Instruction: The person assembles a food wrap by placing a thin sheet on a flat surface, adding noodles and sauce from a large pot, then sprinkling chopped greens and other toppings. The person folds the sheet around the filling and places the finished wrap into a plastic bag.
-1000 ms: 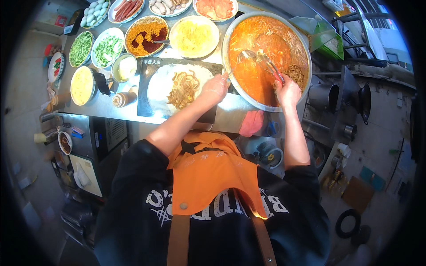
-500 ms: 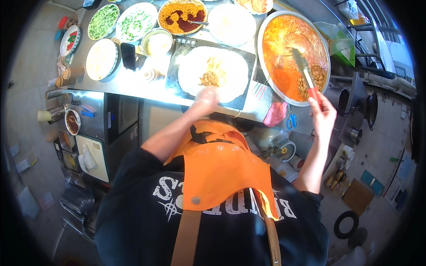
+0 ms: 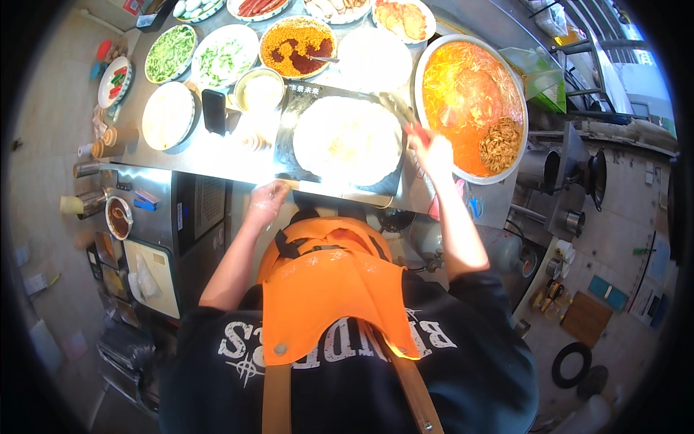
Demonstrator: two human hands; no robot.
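Note:
My right hand [image 3: 434, 153] is closed around the red handle of the tongs [image 3: 396, 108], whose blurred metal end hangs over the right edge of a dark square board [image 3: 288, 158]. On that board lies a wide white round [image 3: 347, 145], glaring so brightly that I cannot tell if it is a plate or a sheet of dough; faint tan bits show in its middle. My left hand [image 3: 269, 201] is closed by the board's front left corner, and what its fingers hold, if anything, is hidden. Right of the tongs stands a large basin [image 3: 470, 108] of orange-red broth with noodles and brown shreds.
Behind the board are bowls of green shreds [image 3: 171, 54], chopped greens [image 3: 224, 56] and yellow-and-red seasoning [image 3: 295, 45]. A white bowl [image 3: 168, 116], a phone [image 3: 214, 111] and a small pot [image 3: 259, 90] stand left. Blue scissors [image 3: 474, 207] hang at the counter's front edge.
My right hand has carried the tongs left from the basin to the board's right side. My left hand has drawn back from the white round to the front left corner.

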